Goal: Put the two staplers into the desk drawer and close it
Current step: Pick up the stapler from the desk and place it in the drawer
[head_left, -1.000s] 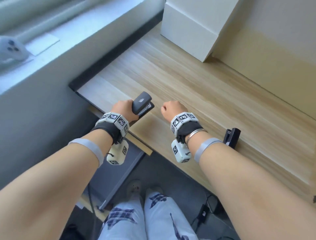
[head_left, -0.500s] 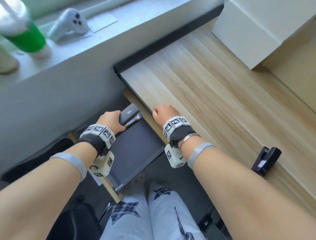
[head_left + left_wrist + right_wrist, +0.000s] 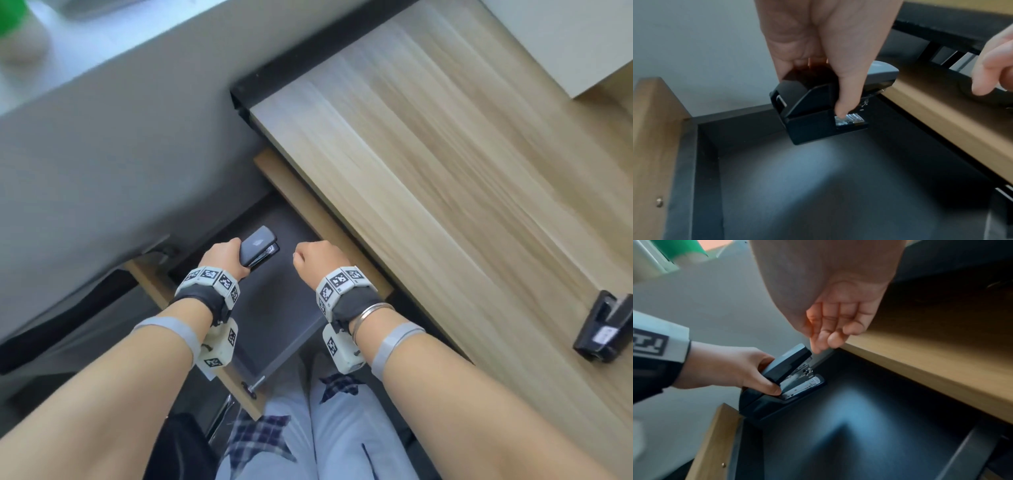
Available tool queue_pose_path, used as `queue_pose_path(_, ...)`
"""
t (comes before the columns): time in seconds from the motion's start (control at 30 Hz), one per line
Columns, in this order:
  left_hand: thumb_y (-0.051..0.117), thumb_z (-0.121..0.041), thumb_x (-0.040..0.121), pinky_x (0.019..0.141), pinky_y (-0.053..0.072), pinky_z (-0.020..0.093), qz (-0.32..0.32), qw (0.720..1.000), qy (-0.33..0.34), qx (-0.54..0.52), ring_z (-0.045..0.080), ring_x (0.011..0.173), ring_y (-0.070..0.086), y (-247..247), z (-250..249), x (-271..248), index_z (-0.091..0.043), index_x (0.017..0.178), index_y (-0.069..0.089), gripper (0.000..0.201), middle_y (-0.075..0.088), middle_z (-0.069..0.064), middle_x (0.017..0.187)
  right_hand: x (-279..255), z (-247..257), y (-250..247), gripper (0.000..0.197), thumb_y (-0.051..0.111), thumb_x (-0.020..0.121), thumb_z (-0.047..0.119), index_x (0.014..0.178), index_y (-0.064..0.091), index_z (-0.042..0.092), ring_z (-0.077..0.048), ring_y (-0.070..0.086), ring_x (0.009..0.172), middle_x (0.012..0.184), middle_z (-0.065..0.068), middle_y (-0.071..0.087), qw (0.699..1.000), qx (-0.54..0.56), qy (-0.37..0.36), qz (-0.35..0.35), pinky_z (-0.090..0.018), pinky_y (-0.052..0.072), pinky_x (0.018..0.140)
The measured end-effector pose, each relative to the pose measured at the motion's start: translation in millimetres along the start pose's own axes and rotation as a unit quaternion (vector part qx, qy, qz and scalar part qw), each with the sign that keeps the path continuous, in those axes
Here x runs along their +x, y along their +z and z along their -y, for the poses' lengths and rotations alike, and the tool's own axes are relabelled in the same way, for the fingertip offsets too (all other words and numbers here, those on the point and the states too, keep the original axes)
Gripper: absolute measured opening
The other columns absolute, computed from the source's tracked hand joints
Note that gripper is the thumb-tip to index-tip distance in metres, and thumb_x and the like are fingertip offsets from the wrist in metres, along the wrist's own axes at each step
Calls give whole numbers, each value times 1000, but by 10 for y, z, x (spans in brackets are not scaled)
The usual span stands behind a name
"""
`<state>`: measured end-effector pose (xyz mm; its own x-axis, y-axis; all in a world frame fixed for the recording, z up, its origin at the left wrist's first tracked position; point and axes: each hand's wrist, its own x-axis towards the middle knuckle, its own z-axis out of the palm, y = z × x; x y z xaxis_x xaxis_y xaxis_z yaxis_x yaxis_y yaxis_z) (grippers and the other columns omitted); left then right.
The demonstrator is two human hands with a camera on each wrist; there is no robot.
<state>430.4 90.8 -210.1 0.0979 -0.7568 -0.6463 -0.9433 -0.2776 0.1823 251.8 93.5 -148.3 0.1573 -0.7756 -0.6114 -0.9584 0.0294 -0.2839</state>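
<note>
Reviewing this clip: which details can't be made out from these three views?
- Second stapler on the desk: head view only, cut by the right edge.
- Held stapler: whether it touches the drawer floor; underside hidden everywhere.
- Left hand fingers: hidden by its back in the head view.
- Green object on the sill: blurred, cropped.
- Drawer rear: under the desk.

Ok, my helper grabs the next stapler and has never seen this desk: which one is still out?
Start at the wooden desktop, then follow its near edge to the right. The black stapler lies there alone, untouched, while the other stapler is held in the left hand over the open drawer.
</note>
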Motion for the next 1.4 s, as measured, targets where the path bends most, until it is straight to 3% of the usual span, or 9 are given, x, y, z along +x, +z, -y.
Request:
queue_pose_path(0.13,64,-20,76,77,49,37,6,1000,8,13,37,99,63,158,36,266,-6,106,54,34,66,18,106,175,-28,178,30,36,99,22,102,63,8,-30,49,73,97,-15,67,1000,7,7,8,-29,36,61)
queue_pose_path(0.2,64,-19,77,79,49,37,9,1000,8,12,37,101,62,231,59,389,-5,108,53,37,64,18,107,257,-38,249,29,36,99,23,102,62,9,-30,48,73,95,-16,66,1000,8,16,11,-29,36,62)
queue_pose_path(0.3,66,-18,77,79,48,37,8,1000,0,3,37,102,61,313,81,551,-5,110,52,39,63,19,109,370,-59,329,28,36,99,22,95,60,10,-31,46,72,83,-11,54,999,7,30,18,-27,32,55)
queue_pose_path(0.43,68,-16,77,81,49,39,7,1000,-2,-7,37,105,60,381,107,711,-3,111,51,40,61,19,111,473,-114,386,29,35,99,20,99,62,8,-30,47,70,79,-8,52,999,20,42,20,-22,22,44)
queue_pose_path(0.83,68,-15,77,82,50,39,31,999,-31,0,39,108,60,517,213,883,-2,113,53,41,61,20,114,537,-204,433,29,36,99,19,101,62,6,-28,50,68,78,-8,55,998,36,45,25,-20,25,43)
queue_pose_path(1.17,70,-13,78,92,47,41,45,998,-47,-19,37,119,54,373,50,739,-4,129,48,56,53,20,129,362,-291,341,29,37,98,17,97,62,4,-27,46,65,77,-8,54,996,58,65,14,-20,24,43)
queue_pose_path(1.4,56,-11,86,90,47,38,-10,1000,3,-14,34,115,57,-49,-352,284,-9,122,56,36,61,16,122,18,-256,24,28,38,97,18,98,63,5,-30,49,68,78,-10,54,995,73,63,-12,-21,23,43)
